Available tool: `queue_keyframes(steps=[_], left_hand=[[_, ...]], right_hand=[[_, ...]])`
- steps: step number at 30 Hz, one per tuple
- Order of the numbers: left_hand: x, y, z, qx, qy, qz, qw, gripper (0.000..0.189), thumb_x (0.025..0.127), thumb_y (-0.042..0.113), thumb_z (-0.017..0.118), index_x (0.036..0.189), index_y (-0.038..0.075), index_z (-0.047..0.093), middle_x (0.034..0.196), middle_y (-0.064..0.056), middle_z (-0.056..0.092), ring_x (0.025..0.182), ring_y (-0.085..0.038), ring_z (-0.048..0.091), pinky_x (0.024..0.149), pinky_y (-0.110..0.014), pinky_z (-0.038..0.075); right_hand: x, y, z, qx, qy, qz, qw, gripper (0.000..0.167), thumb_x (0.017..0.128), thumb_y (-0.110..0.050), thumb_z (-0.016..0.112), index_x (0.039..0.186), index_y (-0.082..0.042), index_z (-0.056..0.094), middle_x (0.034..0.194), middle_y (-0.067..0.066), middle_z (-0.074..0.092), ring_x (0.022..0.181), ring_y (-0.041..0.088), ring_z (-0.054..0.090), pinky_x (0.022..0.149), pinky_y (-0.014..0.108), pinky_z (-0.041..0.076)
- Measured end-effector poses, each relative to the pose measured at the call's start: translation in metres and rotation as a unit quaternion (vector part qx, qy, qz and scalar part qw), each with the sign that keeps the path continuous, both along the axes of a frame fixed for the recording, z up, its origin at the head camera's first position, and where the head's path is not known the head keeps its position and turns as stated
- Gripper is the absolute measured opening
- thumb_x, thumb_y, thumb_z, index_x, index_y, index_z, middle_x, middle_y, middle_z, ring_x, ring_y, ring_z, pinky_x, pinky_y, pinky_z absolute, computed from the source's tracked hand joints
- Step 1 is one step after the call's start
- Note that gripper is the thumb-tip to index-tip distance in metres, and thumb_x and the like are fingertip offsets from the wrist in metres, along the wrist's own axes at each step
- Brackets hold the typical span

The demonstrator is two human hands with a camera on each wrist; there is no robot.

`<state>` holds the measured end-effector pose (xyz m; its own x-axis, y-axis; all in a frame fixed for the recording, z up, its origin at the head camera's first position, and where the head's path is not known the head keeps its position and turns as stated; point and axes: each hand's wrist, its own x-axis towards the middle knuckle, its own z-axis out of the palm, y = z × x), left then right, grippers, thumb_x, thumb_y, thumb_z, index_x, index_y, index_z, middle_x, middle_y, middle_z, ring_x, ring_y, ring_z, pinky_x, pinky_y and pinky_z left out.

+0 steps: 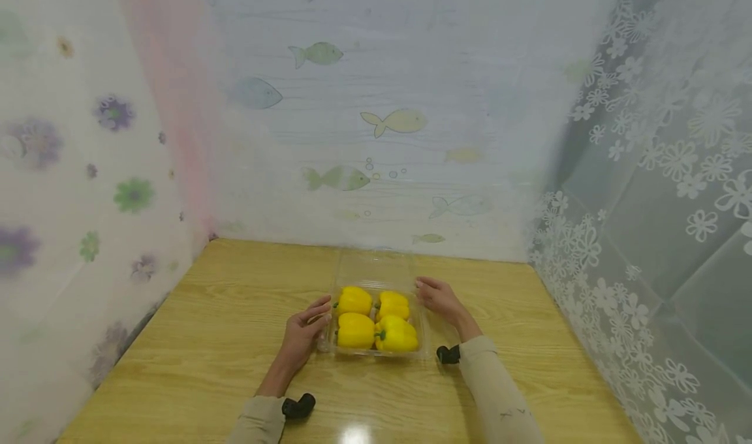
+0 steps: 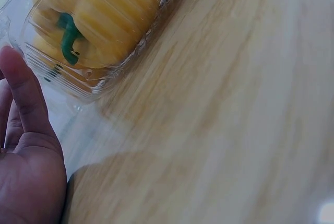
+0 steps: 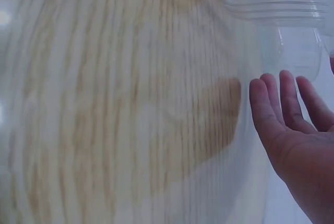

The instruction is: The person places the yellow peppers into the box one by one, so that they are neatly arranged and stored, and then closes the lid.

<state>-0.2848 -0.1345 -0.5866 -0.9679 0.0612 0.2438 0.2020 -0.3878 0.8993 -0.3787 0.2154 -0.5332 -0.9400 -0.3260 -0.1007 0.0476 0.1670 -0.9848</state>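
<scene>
A clear plastic clamshell box (image 1: 376, 353) stands on the table with its lid (image 1: 376, 268) raised at the back. Several yellow bell peppers (image 1: 355, 330) with green stems lie in it in two rows. My left hand (image 1: 301, 333) is at the box's left side, fingers fairly straight, fingertips right at the wall; the left wrist view shows a pepper (image 2: 117, 18) through the ribbed plastic. On the other side my right hand (image 1: 440, 298) reaches toward the back right corner. In the right wrist view its fingers (image 3: 289, 104) are extended, with nothing between them, just off the box.
The wood-grain table (image 1: 235, 313) reaches back to a fish-print curtain (image 1: 376, 124). Flower-patterned sheets hang at the left (image 1: 88, 170) and right (image 1: 664, 235). A black wrist camera mount (image 1: 298, 406) sits at the left cuff and another (image 1: 448, 354) at the right cuff.
</scene>
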Motion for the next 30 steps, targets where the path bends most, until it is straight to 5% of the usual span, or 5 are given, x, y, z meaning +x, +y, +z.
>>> queue_keyframes(steps=[15, 30], left_hand=[[-0.004, -0.002, -0.002, 0.001, 0.004, -0.003, 1.0000, 0.044, 0.098, -0.002, 0.064, 0.133, -0.025, 0.049, 0.149, -0.012, 0.054, 0.084, -0.004, 0.059, 0.056, -0.016, 0.048], [-0.001, -0.001, -0.002, -0.011, -0.008, 0.003, 0.9999, 0.045, 0.098, 0.001, 0.065, 0.134, -0.022, 0.051, 0.144, -0.003, 0.059, 0.077, -0.004, 0.055, 0.058, -0.016, 0.045]], right_hand=[[-0.011, -0.008, 0.004, 0.014, -0.008, 0.000, 0.9999, 0.056, 0.111, -0.021, 0.044, 0.156, 0.007, 0.029, 0.157, 0.033, 0.033, 0.143, 0.045, 0.039, 0.115, 0.050, 0.038], [-0.011, -0.013, 0.006, 0.007, 0.034, -0.051, 0.9981, 0.049, 0.109, -0.012, 0.047, 0.151, 0.011, 0.036, 0.150, 0.035, 0.041, 0.134, 0.045, 0.049, 0.102, 0.037, 0.052]])
